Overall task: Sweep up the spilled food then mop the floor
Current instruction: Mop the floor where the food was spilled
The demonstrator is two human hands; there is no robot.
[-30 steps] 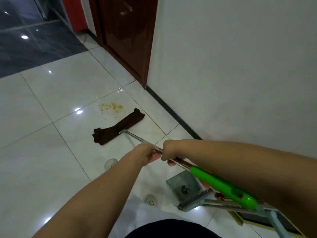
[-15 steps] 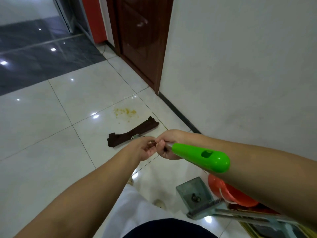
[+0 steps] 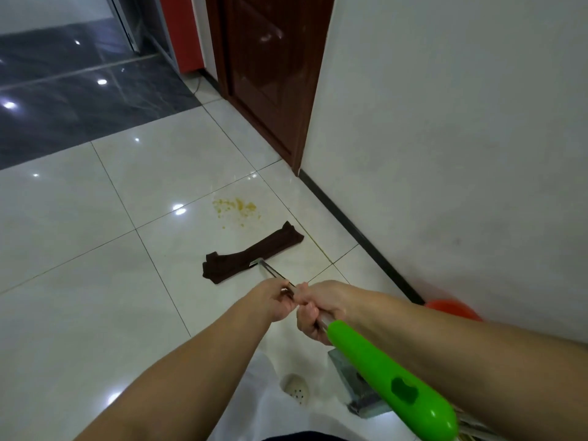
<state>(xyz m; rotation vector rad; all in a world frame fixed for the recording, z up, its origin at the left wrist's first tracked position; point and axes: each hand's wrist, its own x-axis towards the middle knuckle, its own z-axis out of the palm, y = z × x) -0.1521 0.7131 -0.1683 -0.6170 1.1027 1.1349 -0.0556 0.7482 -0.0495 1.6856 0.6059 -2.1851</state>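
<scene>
We grip the mop's metal shaft [image 3: 276,276] with both hands: left hand [image 3: 276,300] ahead, right hand [image 3: 321,308] just behind, fingers curled round it. Its brown cloth head [image 3: 251,253] lies flat on the white tile floor [image 3: 79,249], just short of the yellow spilled food [image 3: 236,207].

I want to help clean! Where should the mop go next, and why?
Probably push the mop forward a little, onto the yellow spill. Both hands, left and right, already grip the pole, and the brown mop head lies just short of the spill, which is not yet wiped.
</scene>
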